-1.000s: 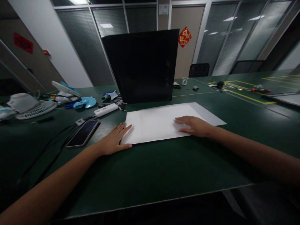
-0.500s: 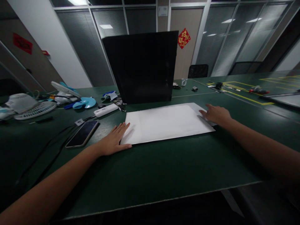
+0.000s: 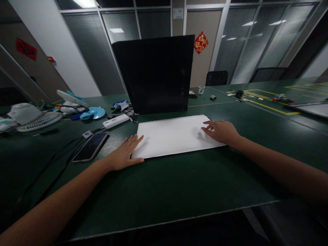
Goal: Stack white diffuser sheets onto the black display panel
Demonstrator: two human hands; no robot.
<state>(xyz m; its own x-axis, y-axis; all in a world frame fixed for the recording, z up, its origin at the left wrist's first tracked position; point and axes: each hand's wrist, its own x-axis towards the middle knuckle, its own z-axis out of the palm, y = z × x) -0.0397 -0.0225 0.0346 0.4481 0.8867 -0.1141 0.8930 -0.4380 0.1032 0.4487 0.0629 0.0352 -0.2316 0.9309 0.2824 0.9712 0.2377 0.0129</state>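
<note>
A white rectangular sheet point(image 3: 171, 136) lies flat on the green table, with a thin dark edge showing along its near side. My left hand point(image 3: 125, 152) rests spread at the sheet's left end, its fingertips over the border and its thumb along the near corner. Over the right end is my right hand point(image 3: 221, 132), fingers loosely bent and apart, with a small gap between them; nothing shows in it. Whether those fingertips touch the sheet is hard to see. Directly behind the sheet stands a large black panel point(image 3: 157, 75), tilted slightly.
Left of my left hand lie a phone point(image 3: 90, 147), dark cables point(image 3: 57, 155) and a white stick-shaped device point(image 3: 116, 121). Fan parts point(image 3: 38, 118) and blue blades point(image 3: 92, 113) lie farther left. At the back right are small tools point(image 3: 283, 99) and yellow tape lines point(image 3: 273, 107).
My right hand has moved left, inward over the sheet. The white sheet's right edge has shifted left too, and the faint seam near its left end is gone. My left hand stays put.
</note>
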